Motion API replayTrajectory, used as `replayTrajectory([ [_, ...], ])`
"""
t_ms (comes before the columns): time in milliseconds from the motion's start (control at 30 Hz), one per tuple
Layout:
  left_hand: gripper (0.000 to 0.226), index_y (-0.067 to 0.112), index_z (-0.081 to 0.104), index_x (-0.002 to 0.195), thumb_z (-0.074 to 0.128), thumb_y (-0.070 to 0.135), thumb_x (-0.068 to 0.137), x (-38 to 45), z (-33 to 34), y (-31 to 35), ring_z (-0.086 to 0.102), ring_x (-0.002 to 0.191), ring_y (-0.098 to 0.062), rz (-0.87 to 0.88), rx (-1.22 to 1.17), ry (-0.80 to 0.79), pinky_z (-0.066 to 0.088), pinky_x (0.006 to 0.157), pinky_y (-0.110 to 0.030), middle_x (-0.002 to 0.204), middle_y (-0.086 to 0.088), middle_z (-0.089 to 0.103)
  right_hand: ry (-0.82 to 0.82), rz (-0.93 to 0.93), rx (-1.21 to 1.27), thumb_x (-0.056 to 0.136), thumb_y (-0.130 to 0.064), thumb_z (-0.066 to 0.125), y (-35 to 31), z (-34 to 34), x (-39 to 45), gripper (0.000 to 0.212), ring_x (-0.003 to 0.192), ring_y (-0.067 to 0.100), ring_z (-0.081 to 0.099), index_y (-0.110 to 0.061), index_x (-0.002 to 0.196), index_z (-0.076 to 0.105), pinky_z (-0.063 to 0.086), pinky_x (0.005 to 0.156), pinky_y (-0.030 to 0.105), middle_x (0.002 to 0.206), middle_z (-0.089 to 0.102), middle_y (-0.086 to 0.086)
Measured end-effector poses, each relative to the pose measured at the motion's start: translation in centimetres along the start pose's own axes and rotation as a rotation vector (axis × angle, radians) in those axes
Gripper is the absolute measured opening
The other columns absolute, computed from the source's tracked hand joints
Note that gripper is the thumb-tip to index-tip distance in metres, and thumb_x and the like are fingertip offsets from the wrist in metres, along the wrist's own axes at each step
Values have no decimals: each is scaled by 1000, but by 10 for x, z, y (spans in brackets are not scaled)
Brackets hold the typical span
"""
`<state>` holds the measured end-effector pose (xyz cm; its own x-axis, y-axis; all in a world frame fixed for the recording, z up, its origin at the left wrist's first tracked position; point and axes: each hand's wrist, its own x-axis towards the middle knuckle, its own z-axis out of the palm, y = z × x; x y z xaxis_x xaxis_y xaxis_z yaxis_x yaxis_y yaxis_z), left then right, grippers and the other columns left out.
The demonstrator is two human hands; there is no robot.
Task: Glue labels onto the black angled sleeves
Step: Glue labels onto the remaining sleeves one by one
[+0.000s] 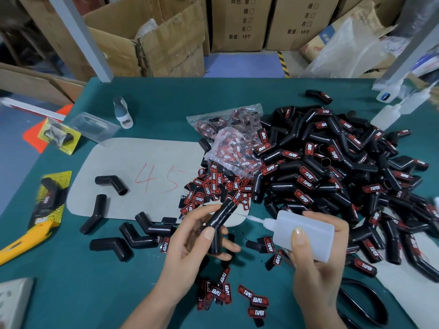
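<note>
Black sleeve (219, 224) gripped in left hand (192, 248), fingers curled round lower leg, long axis tilted up-right. Glue bottle (306, 233) squeezed in right hand (316, 260), nozzle pointing left, tip just beside sleeve's upper leg. No label on it yet.

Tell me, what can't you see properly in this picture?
- Head view: whether glue is coming out of the glue bottle; its thin nozzle tip is too small.
- The side of the black sleeve under the left hand; the fingers cover it.
- The scissors; the bottom edge and the right hand cut them off.
- The big sleeve pile runs past the right edge.
</note>
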<state>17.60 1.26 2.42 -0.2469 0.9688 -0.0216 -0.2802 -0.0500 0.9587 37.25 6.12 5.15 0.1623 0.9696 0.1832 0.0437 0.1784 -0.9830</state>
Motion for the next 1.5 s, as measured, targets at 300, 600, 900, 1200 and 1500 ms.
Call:
replayTrajectory([
  [300,48,24,60,141,67,48,100,0,-1,0,77,81,-46,-22,-15,-2,63,64,-38,104,-11,68,3,36,21,80,-47,68,0,0,0,28,94,43,63,-50,107,60,54,69,49,110,63,5],
  [600,40,23,60,140,61,39,103,0,-4,-1,76,80,-48,-43,-52,13,63,60,-40,101,-13,69,0,34,20,80,-48,67,-1,1,0,28,90,38,65,-52,107,60,56,65,42,108,64,-1],
  [900,49,22,58,142,66,48,101,0,-4,-2,76,81,-48,-58,-64,0,62,60,-39,101,-13,69,-17,17,18,82,-47,67,-2,2,0,27,86,32,65,-51,108,60,55,60,34,105,64,-9],
  [1200,49,23,60,141,67,49,100,0,-2,0,76,81,-48,-63,-54,4,62,60,-39,101,-12,69,-27,26,22,80,-47,67,-1,1,-1,27,87,28,66,-52,106,60,57,66,46,106,64,-11],
  [1500,47,25,62,139,68,49,99,-1,-1,3,76,80,-47,-67,-62,9,62,59,-39,101,-12,69,-32,18,10,81,-48,66,-1,1,0,28,85,19,66,-52,107,59,54,60,31,108,65,-15],
])
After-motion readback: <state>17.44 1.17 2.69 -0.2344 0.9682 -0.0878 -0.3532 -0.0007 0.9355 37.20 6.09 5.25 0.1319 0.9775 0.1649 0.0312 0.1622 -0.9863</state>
